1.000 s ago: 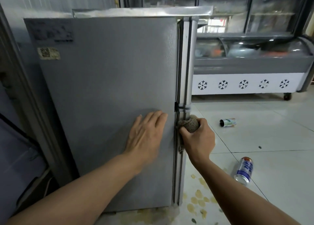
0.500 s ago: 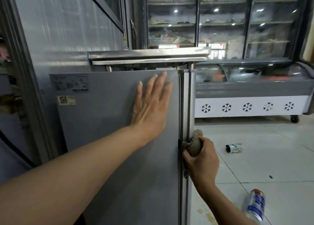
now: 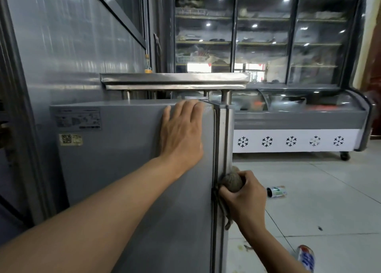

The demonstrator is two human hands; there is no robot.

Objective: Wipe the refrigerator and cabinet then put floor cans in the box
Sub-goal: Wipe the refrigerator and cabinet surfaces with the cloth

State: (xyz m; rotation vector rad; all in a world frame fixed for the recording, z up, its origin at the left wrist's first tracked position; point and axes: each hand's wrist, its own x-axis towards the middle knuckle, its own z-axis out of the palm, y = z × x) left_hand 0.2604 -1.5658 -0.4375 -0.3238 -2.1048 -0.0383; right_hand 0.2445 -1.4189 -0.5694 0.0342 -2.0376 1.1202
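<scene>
A small grey refrigerator [image 3: 123,169] fills the middle of the view, its side panel facing me. My left hand [image 3: 181,134] lies flat on that panel near the top right corner, with the fingertips over the top edge. My right hand [image 3: 243,196] grips a bunched brown rag [image 3: 232,182] and holds it against the door edge at the fridge's front corner. Two cans lie on the tiled floor: a white and green can [image 3: 276,191] to the right and a blue and white can [image 3: 307,259] near the bottom edge.
A steel shelf [image 3: 175,81] stands on posts just above the fridge top. A glass-topped chest freezer [image 3: 299,124] with snowflake marks stands behind, under a tall glass display cabinet [image 3: 263,35]. A metal wall [image 3: 68,46] is at the left. Stains mark the floor [image 3: 243,248] near the fridge.
My left hand slid up the side panel from low down to the top edge. My right hand kept the rag at the door edge, while the view rose.
</scene>
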